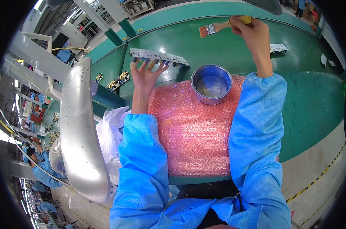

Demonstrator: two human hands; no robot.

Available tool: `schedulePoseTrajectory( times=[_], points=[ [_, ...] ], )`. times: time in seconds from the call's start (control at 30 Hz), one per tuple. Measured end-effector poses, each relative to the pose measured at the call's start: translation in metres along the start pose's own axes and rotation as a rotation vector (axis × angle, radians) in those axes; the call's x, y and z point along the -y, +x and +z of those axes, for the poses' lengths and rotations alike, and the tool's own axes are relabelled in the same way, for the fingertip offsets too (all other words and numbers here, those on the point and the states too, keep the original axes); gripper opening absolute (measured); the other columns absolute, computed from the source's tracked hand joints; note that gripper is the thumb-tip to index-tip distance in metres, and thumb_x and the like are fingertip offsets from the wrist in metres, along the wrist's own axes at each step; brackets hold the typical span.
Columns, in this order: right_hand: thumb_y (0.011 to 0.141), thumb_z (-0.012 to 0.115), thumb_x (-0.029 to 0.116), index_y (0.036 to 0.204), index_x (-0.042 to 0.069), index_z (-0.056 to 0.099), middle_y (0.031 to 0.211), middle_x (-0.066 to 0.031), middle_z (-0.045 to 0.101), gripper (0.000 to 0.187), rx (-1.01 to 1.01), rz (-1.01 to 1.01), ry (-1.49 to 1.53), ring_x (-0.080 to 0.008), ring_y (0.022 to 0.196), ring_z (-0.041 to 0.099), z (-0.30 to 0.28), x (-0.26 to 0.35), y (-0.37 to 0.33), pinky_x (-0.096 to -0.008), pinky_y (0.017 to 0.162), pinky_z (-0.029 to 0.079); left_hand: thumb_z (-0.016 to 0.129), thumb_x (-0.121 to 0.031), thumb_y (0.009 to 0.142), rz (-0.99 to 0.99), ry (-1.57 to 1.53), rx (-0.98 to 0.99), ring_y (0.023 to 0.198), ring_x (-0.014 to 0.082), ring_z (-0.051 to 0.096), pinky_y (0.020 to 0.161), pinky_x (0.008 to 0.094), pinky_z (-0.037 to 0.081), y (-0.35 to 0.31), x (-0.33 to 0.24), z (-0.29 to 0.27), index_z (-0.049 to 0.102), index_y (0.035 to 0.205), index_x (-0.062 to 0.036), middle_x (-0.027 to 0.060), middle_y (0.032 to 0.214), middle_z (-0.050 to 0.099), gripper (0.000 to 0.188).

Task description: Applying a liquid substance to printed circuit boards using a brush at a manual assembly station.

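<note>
My left hand (145, 76) holds a long circuit board (159, 56) from below, its pale flat side tilted up and its parts hanging toward my fingers. Up at the far right, my right hand (253, 32) is closed round the yellow handle of a paintbrush (218, 27). The brush lies level in the air, reddish bristles pointing left. Between my hands, a round metal bowl (212, 100) with some clear liquid in it rests on pink bubble wrap (192, 133). The brush is apart from both the bowl and the board.
A big silver duct hood (79, 133) stands close on my left, beside a white plastic bag (111, 133). More circuit boards (118, 81) lie on the green table (303, 99) at left, and another board (278, 48) at far right. People in blue (46, 166) sit further left.
</note>
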State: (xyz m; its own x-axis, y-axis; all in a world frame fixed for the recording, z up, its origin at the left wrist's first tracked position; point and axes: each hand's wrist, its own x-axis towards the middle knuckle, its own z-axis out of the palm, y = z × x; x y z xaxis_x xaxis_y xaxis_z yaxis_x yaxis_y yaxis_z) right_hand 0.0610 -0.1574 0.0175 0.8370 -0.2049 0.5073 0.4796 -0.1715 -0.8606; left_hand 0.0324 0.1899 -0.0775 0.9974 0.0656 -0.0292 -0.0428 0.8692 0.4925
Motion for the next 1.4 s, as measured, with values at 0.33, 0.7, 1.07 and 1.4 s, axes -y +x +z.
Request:
schedulePoseTrajectory(
  times=[0.33, 0.7, 1.07, 1.4],
  points=[
    [0.087, 0.071, 0.015, 0.107, -0.003, 0.068, 0.095, -0.0079, 0.067, 0.027, 0.091, 0.014, 0.168, -0.0136, 0.084, 0.066, 0.002, 0.005, -0.001, -0.0248, 0.077, 0.057, 0.064, -0.019, 0.084, 0.054, 1.07, 0.001, 0.107, 0.0407, 0.061, 0.094, 0.0524, 0.049, 0.091, 0.027, -0.027, 0.062, 0.109, 0.0034, 0.0195, 0.11, 0.064, 0.034],
    [0.089, 0.07, 0.017, 0.107, -0.001, 0.068, 0.094, -0.0073, 0.068, 0.026, 0.129, -0.08, 0.104, -0.0124, 0.082, 0.066, -0.002, 0.012, -0.002, -0.0242, 0.077, 0.056, 0.062, -0.052, 0.079, 0.359, 2.575, -0.849, 0.112, 0.0497, 0.05, 0.095, 0.0579, 0.04, 0.048, -0.09, -0.089, 0.06, 0.119, -0.0082, 0.0277, 0.126, 0.05, 0.059],
    [0.089, 0.07, 0.019, 0.103, -0.001, 0.069, 0.088, -0.0067, 0.068, 0.025, 0.153, -0.073, 0.034, -0.0115, 0.08, 0.066, 0.002, 0.014, -0.005, -0.0231, 0.074, 0.055, 0.057, -0.053, 0.084, 0.019, 2.358, -0.955, 0.121, 0.051, 0.047, 0.102, 0.0577, 0.036, 0.049, -0.117, -0.079, 0.063, 0.123, -0.0101, 0.0262, 0.133, 0.05, 0.058],
    [0.088, 0.07, 0.017, 0.101, 0.0, 0.069, 0.088, -0.006, 0.068, 0.022, 0.178, -0.107, -0.013, -0.0109, 0.078, 0.065, 0.004, 0.018, -0.009, -0.0233, 0.072, 0.055, 0.064, -0.05, 0.077, 0.043, 2.421, -0.83, 0.106, 0.0397, 0.064, 0.09, 0.0488, 0.05, 0.048, -0.12, -0.08, 0.068, 0.11, -0.0048, 0.0208, 0.113, 0.067, 0.056]
  ],
)
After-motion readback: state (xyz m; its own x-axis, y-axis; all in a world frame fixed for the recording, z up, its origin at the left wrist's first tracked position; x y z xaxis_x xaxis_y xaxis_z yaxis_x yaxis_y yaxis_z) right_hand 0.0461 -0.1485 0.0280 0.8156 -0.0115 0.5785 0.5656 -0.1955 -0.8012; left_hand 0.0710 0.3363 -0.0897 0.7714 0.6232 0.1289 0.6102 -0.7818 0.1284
